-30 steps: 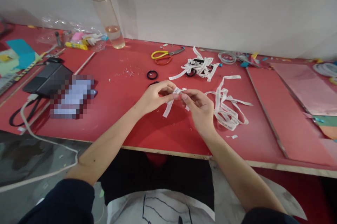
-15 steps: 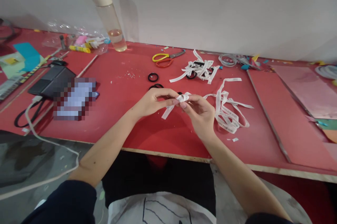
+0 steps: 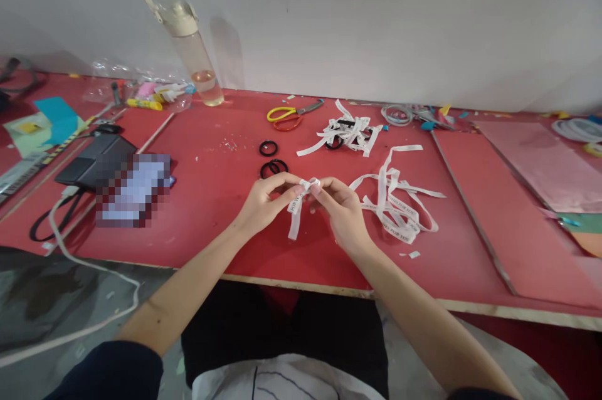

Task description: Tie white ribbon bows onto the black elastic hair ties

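Observation:
My left hand (image 3: pixel 266 202) and my right hand (image 3: pixel 342 209) meet over the red table, both pinching one white printed ribbon (image 3: pixel 295 218). Between the fingertips the ribbon forms a small loop, and a loose tail hangs down below my left hand. Whether a black ring is inside the loop I cannot tell. Just beyond my left hand lie several black hair ties (image 3: pixel 273 168). To the right of my right hand is a loose heap of the same printed ribbon (image 3: pixel 399 218). Farther back sits a pile of white ribbon pieces with black rings (image 3: pixel 352 133).
Yellow-and-red-handled scissors (image 3: pixel 294 115) lie near the wall. A water bottle (image 3: pixel 197 55) stands at the back left. On the left are a blurred-out phone-like slab (image 3: pixel 136 190), a black box (image 3: pixel 96 155) and a white cable (image 3: pixel 94 267). Pink sheets (image 3: pixel 536 165) cover the right side.
The ribbon tail now hangs lower and more of its print shows. Both hands have shifted slightly left in view, still pinching the ribbon. The camera view has tilted up a little.

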Action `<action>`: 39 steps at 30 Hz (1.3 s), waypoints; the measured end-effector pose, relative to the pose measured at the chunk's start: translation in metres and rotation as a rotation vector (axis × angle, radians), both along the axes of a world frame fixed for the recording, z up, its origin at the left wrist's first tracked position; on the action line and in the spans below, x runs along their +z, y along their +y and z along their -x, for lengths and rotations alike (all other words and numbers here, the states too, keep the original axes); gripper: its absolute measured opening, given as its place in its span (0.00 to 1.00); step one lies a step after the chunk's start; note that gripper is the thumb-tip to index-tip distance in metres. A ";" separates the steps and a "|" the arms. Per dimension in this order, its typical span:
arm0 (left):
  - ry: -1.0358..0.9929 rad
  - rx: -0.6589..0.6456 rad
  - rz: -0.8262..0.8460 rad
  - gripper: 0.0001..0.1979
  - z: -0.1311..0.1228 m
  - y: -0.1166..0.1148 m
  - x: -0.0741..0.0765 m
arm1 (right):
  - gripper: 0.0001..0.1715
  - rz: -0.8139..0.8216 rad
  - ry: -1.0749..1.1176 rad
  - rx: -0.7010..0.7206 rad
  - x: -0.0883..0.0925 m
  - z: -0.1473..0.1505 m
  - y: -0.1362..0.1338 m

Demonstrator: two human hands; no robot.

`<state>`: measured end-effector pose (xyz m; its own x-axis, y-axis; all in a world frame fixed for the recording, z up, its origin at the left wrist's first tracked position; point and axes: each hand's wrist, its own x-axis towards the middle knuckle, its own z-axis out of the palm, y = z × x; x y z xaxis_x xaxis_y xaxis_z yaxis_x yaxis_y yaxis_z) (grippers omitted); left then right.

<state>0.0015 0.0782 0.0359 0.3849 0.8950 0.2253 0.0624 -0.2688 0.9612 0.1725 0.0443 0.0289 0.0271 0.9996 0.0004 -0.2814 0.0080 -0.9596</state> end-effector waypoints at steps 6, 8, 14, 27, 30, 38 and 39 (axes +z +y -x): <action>-0.001 -0.030 -0.008 0.09 -0.001 0.001 0.000 | 0.14 0.030 0.049 -0.013 -0.001 -0.001 0.002; -0.014 -0.046 0.000 0.09 -0.001 0.002 0.000 | 0.14 0.028 0.049 -0.012 -0.002 -0.001 0.001; 0.017 -0.036 -0.054 0.09 -0.001 0.001 -0.001 | 0.13 0.010 -0.010 0.024 -0.002 0.000 0.000; 0.058 0.071 -0.162 0.10 -0.007 -0.002 -0.003 | 0.17 0.009 -0.015 -0.009 -0.003 0.002 0.001; 0.124 0.116 -0.261 0.10 -0.007 -0.003 -0.007 | 0.17 0.027 -0.029 0.003 -0.004 0.004 0.001; 0.263 0.236 -0.531 0.07 -0.020 -0.008 -0.019 | 0.17 -0.098 -0.295 -0.157 -0.017 0.018 -0.004; 0.252 0.230 -0.515 0.07 -0.022 -0.010 -0.018 | 0.17 -0.078 -0.271 -0.163 -0.018 0.022 -0.005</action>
